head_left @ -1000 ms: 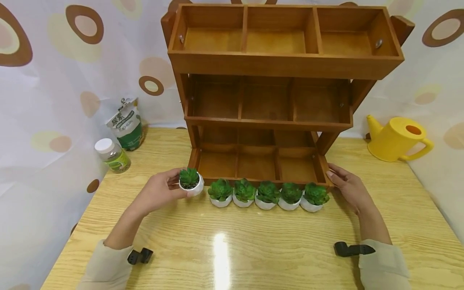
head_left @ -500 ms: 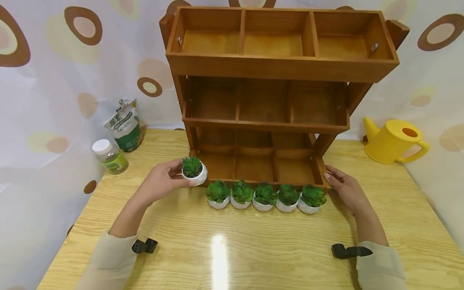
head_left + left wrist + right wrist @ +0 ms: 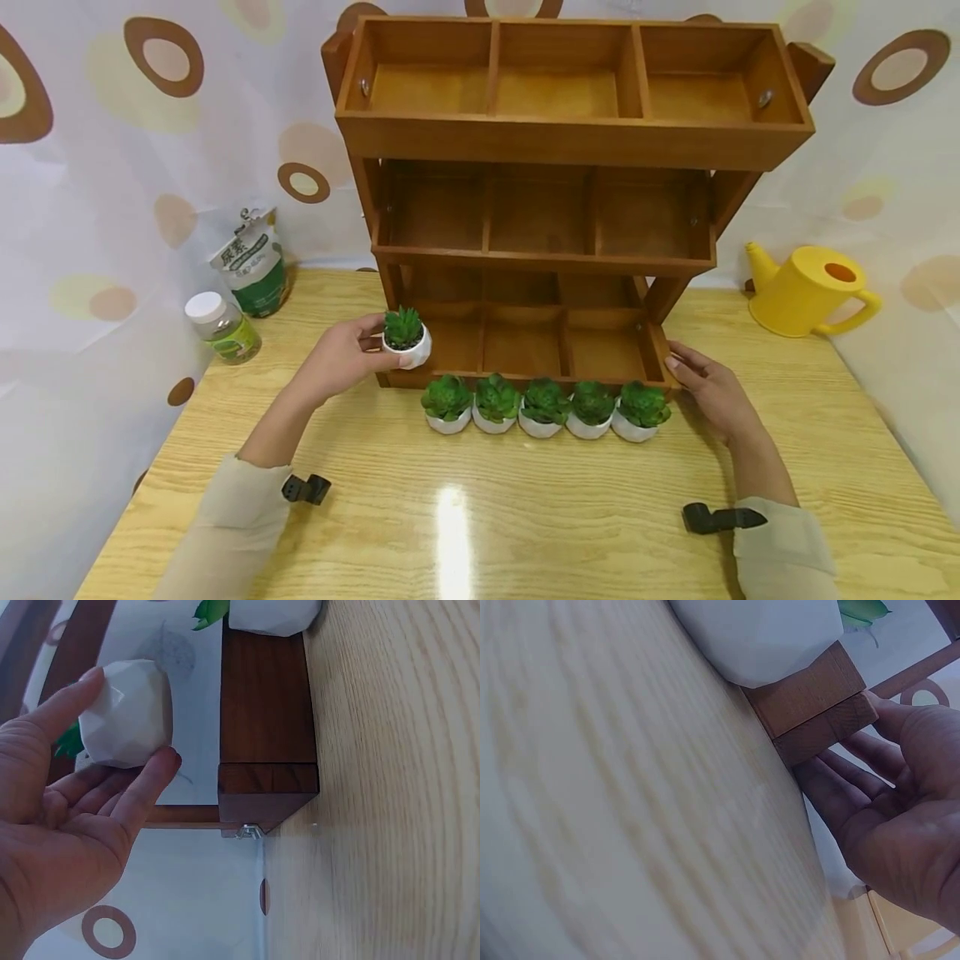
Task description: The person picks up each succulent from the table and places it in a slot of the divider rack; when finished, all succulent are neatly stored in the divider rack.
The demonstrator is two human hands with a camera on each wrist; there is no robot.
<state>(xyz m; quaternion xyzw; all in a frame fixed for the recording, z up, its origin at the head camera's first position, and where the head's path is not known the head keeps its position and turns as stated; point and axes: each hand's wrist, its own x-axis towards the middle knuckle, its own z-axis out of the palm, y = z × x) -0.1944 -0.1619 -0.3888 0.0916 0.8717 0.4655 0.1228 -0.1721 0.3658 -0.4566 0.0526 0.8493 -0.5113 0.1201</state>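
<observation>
"Pale wood grain runs across the bench (image 3: 555, 517), with a ring-printed backdrop (image 3: 240, 125) behind it. What do the fingers have?"

"On the left hand (image 3: 337, 358), thumb and fingers (image 3: 150, 784) pinch a succulent in a faceted white pot (image 3: 406, 340), one side each. It's roughly upright, leaves on top."

"Set down or lifted?"

"Lifted off the bench, by the front left corner of the lowest tier. From the left wrist view, it's higher than that tier's front board. Whether it's directly over the compartment, I can't tell."

"And the right hand (image 3: 716, 400)?"

"Its fingers (image 3: 874, 754) are extended, touching the right end of the same tier."

"Tier of what?"

"A brown wooden rack (image 3: 573, 142): three tiers, each split by upright partitions."

"What's just in front of it?"

"Five more potted succulents (image 3: 545, 406), also in white pots, lined up side by side on the bench along the rack's front."

"Farther out?"

"To the right of the rack, near the backdrop, a yellow watering can (image 3: 808, 293). Over on the left, a white-capped jar (image 3: 225, 329) just beside a green-and-white pouch (image 3: 257, 268). Nearest us, beige sleeves (image 3: 228, 525), each with a small black device (image 3: 306, 490) at the cuff."
</observation>
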